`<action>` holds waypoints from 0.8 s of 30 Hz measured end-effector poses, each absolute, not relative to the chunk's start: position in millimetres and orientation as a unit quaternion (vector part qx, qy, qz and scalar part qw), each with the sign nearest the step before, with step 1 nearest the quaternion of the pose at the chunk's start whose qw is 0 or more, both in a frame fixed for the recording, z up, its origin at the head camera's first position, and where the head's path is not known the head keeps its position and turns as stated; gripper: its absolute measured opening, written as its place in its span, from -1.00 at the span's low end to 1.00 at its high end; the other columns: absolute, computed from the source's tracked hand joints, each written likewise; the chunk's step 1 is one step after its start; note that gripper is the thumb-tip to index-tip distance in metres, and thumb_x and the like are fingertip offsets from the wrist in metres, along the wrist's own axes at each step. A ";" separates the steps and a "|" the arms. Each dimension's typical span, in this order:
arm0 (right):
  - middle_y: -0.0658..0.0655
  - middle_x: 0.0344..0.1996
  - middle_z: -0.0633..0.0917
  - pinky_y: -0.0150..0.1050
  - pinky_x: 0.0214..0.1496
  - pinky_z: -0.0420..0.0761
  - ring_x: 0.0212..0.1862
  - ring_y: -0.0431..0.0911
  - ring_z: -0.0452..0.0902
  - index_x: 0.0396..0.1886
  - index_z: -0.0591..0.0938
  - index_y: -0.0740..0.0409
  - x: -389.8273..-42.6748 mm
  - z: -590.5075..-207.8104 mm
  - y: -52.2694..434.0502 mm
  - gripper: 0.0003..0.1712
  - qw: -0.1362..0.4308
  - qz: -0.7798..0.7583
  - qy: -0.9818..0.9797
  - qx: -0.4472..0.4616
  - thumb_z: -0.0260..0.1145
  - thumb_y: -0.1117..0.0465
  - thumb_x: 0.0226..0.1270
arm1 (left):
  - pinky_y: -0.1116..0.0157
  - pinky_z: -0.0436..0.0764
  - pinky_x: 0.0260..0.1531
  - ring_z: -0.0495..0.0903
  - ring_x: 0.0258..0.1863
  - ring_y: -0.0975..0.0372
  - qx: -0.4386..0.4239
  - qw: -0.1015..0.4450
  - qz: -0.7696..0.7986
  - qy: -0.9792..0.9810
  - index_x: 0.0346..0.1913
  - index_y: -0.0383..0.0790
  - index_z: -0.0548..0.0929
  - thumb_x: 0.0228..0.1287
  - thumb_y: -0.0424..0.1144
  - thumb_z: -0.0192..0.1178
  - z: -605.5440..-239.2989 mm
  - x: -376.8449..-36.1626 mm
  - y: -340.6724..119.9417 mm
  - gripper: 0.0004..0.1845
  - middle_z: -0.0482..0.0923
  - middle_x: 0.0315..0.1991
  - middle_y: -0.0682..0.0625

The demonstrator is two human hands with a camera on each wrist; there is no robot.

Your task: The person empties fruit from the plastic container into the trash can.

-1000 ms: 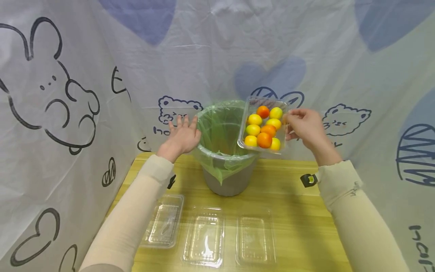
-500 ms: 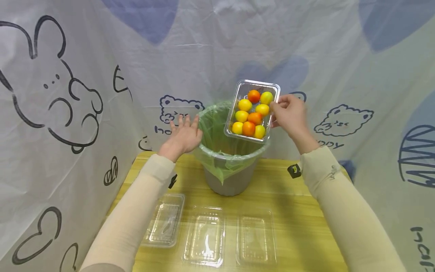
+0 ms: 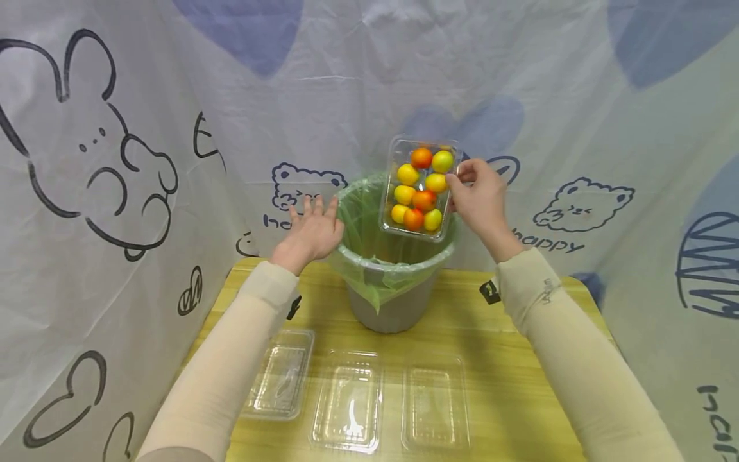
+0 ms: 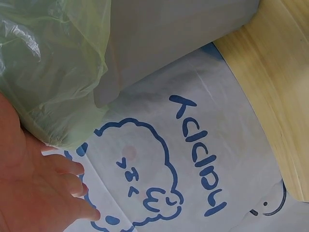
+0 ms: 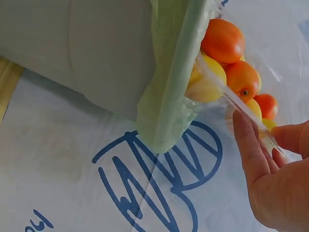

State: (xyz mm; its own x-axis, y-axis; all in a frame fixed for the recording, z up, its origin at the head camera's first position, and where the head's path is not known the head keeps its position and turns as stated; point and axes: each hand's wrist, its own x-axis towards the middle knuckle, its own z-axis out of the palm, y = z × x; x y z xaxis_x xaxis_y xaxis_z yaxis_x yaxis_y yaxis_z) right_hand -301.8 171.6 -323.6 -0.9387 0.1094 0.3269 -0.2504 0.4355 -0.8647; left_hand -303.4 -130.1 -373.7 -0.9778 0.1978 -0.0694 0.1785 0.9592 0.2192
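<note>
My right hand (image 3: 480,196) pinches the right edge of a clear plastic container (image 3: 412,235) between thumb and fingers. Several small yellow and orange-red fruits (image 3: 424,200) lie in it; their exact kind is not plain. Tilted, the container hangs over the right part of a grey bin (image 3: 389,311) lined with a thin green bag (image 3: 369,282). In the right wrist view, the fruits (image 5: 223,41) show close beside the bin's rim. With fingers spread and straight, my left hand (image 3: 312,231) is at the bin's left rim. The left wrist view shows that hand (image 4: 36,186) beside the bag; contact is unclear.
Three clear plastic containers stand in a row at the front of the wooden table (image 3: 496,385): a left one (image 3: 299,385), a middle one (image 3: 377,410) and a right one (image 3: 464,410). Printed cloth (image 3: 358,109) encloses the back and sides.
My right hand has moved left and up with the container of fruits, from the bin's right side to more over its opening. My left hand stays in place.
</note>
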 end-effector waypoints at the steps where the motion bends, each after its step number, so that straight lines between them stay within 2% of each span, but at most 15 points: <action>1: 0.26 -0.13 0.66 -0.20 -0.41 0.84 -0.57 -0.18 0.64 -0.06 0.51 0.24 -302.2 -323.9 171.1 -0.80 0.174 0.526 -0.831 0.046 0.31 0.22 0.53 | -0.42 -0.43 0.60 -0.35 0.68 -0.34 0.095 0.046 0.107 0.989 0.73 -0.21 -0.17 0.65 -0.01 -0.47 -373.6 -303.8 -130.2 -0.28 -0.25 0.69 -0.43; 7: 0.29 -0.13 0.72 -0.25 -0.45 0.82 -0.43 0.15 0.71 -0.04 0.55 0.24 -302.6 -324.7 168.2 -0.82 0.185 0.514 -0.836 0.058 0.32 0.25 0.51 | -0.41 -0.43 0.60 -0.34 0.68 -0.34 0.094 0.048 0.109 0.988 0.73 -0.20 -0.18 0.65 -0.01 -0.49 -374.1 -303.9 -130.3 -0.29 -0.25 0.69 -0.42; 11: 0.29 -0.14 0.73 -0.39 -0.50 0.74 -0.36 0.27 0.70 -0.03 0.56 0.23 -301.1 -324.6 167.4 -0.82 0.190 0.505 -0.840 0.063 0.32 0.24 0.53 | -0.42 -0.41 0.60 -0.32 0.68 -0.34 0.094 0.045 0.109 0.989 0.73 -0.20 -0.16 0.65 0.00 -0.47 -374.0 -303.9 -129.9 -0.28 -0.23 0.69 -0.42; 15: 0.29 -0.14 0.74 -0.47 -0.54 0.66 -0.39 0.24 0.70 -0.05 0.56 0.23 -301.0 -324.9 168.3 -0.82 0.202 0.494 -0.843 0.063 0.32 0.23 0.53 | -0.41 -0.42 0.60 -0.33 0.68 -0.34 0.093 0.045 0.111 0.988 0.73 -0.21 -0.16 0.65 0.00 -0.47 -374.1 -303.7 -129.2 -0.28 -0.23 0.69 -0.42; 24: 0.26 -0.09 0.74 -0.54 -0.47 0.68 -0.35 0.20 0.71 -0.05 0.54 0.20 -298.5 -324.7 170.0 -0.81 0.212 0.475 -0.850 0.084 0.32 0.18 0.55 | -0.43 -0.39 0.60 -0.30 0.68 -0.35 0.093 0.041 0.109 0.989 0.72 -0.22 -0.14 0.65 -0.01 -0.45 -373.3 -302.7 -127.1 -0.29 -0.21 0.69 -0.43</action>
